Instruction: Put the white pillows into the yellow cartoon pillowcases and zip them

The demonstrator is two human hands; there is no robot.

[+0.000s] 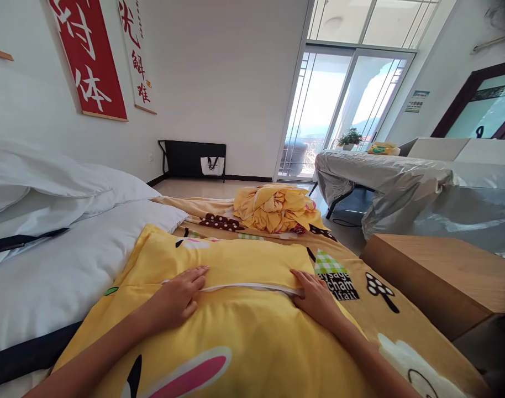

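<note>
A yellow pillowcase (252, 337) with a rabbit-ear print lies in front of me, plump as if filled. Its far end has a flap (252, 260) laid across, and a thin white edge shows along the opening. My left hand (184, 296) rests on the flap's left part, fingers stretched out. On the right side, my right hand (316, 296) lies with its fingers flat over the flap's corner. Neither hand grips the cloth. Underneath is a tan printed sheet (372, 315).
Bunched yellow cloth (275, 207) lies beyond the pillowcase. White pillows or bedding (87, 237) with dark bands fill the left. To the right stand a brown wooden box or cabinet (443, 265) and a table under plastic sheeting (422, 182). A folded black frame (190, 157) leans by the wall.
</note>
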